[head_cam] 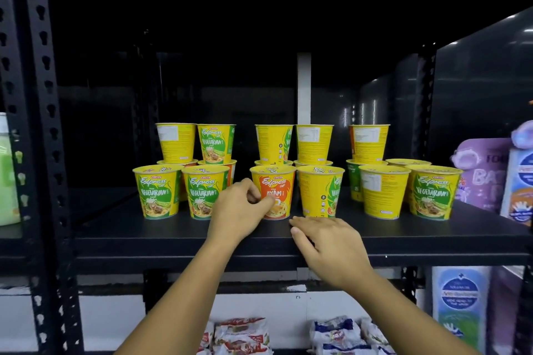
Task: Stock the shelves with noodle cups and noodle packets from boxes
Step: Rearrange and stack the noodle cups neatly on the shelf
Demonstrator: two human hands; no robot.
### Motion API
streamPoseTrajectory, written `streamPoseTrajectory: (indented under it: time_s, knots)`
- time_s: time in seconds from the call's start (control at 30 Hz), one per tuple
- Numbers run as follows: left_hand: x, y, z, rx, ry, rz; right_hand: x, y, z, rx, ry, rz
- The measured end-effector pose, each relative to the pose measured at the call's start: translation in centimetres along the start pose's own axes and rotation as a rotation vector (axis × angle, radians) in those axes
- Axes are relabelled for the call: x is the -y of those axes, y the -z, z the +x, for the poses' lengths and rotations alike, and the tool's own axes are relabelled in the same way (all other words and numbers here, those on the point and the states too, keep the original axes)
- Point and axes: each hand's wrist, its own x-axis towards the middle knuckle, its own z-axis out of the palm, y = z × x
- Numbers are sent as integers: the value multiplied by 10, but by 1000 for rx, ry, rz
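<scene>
Two hands work at the black shelf (173,233). The left hand (240,210) curls its fingers and thumb round the left side of the orange Ayam cup (281,190), which stands upright in the near row, centre. The right hand (328,248) lies palm-down on the shelf's near edge, fingers loosely bent, holding nothing. Other noodle cups (157,192) stand in two tiers to left and right. Noodle packets (242,334) lie on the level below.

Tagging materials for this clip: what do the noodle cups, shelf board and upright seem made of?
Noodle cups: probably printed paper or plastic, smooth with a faint sheen.
Shelf board: matte black, painted board or metal; unclear.
Upright: black painted steel, judging by punched keyhole slots.
</scene>
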Motion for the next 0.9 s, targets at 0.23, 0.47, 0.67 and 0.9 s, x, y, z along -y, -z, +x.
streamPoseTrajectory:
  time_s: [0.23, 0.47, 0.67, 0.9]
  knots:
    - [3, 0, -10, 394, -455, 186, -15, 19, 1, 87, -140, 157]
    - [-3, 6, -12, 441, -524, 218, -49, 42, 29, 112, -549, 320]
    - [-1, 5, -12, 475, -547, 224, -43, 35, 68, 176, -781, 729]
    - [1, 4, -10, 502, -531, 202, -51, 20, 64, 156, -707, 817]
